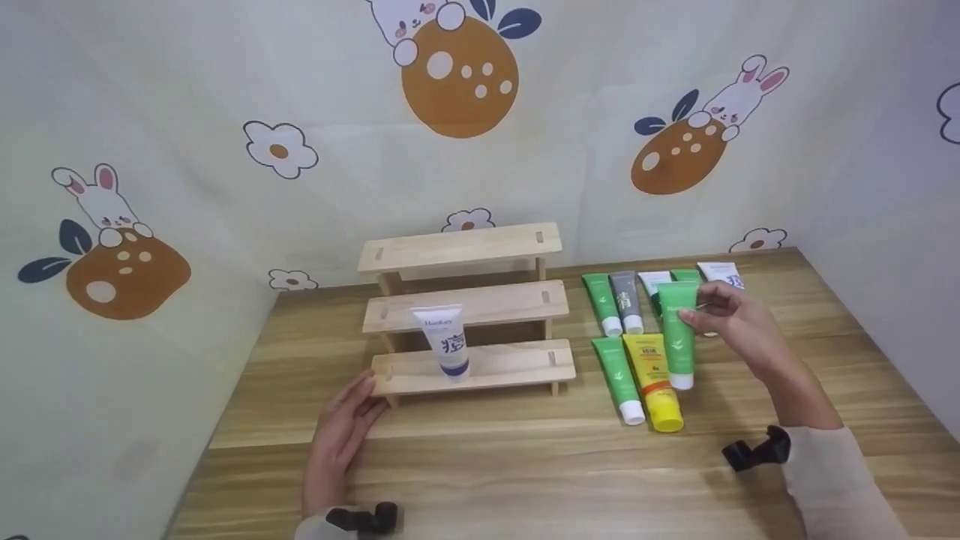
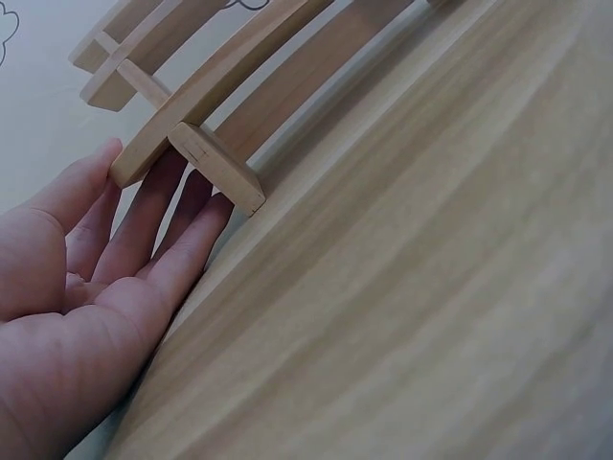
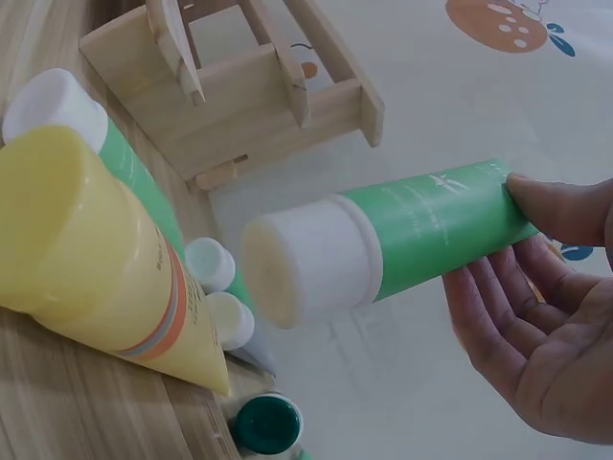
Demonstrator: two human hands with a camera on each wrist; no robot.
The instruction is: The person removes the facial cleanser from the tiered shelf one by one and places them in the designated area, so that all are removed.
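My right hand (image 1: 735, 322) pinches a green squeeze tube (image 1: 680, 337) between thumb and fingers, its white cap pointing down above the other tubes. In the right wrist view that green tube (image 3: 441, 225) lies across the fingers, thumb on its flat end. On the left, my left hand (image 1: 345, 427) holds the end of the lowest step of a three-tier wooden stand (image 1: 480, 367); the left wrist view shows the thumb (image 2: 91, 177) at the board's end and the fingers underneath. A white tube with a dark blue cap (image 1: 442, 337) stands upright on that lowest step.
Right of the stand lie several tubes: a yellow tube (image 1: 652, 382), a green tube (image 1: 619, 379) beside it, and a back row including a grey tube (image 1: 627, 300) and a white tube (image 1: 720, 271). A patterned cloth (image 1: 555, 172) hangs behind the wooden table (image 1: 562, 465).
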